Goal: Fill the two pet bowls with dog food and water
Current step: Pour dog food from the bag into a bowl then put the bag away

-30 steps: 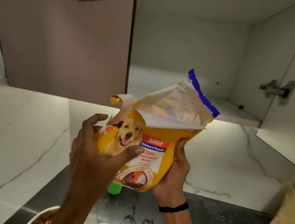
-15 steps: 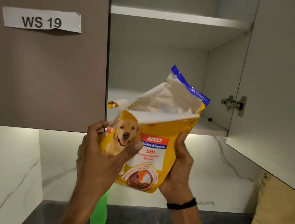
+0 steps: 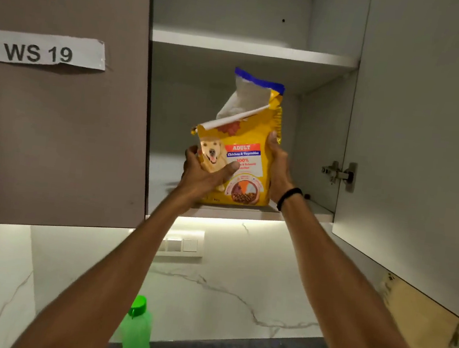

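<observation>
Upright, dog food bag [image 3: 248, 159], both hands [image 3: 202, 175] gripping

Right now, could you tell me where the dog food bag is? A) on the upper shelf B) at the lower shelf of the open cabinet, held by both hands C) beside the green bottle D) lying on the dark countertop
B: the left hand and right hand grip the dog food bag at the lower shelf of the open cabinet.

You have an open cabinet [image 3: 265, 50] overhead as your landmark: left of it a closed door bears a "WS 19" label [image 3: 40, 50], its own door [image 3: 428, 125] swings right on a hinge [image 3: 338, 173], and below it sit wall switches [image 3: 183, 244] and a marble backsplash [image 3: 223, 296].
</observation>
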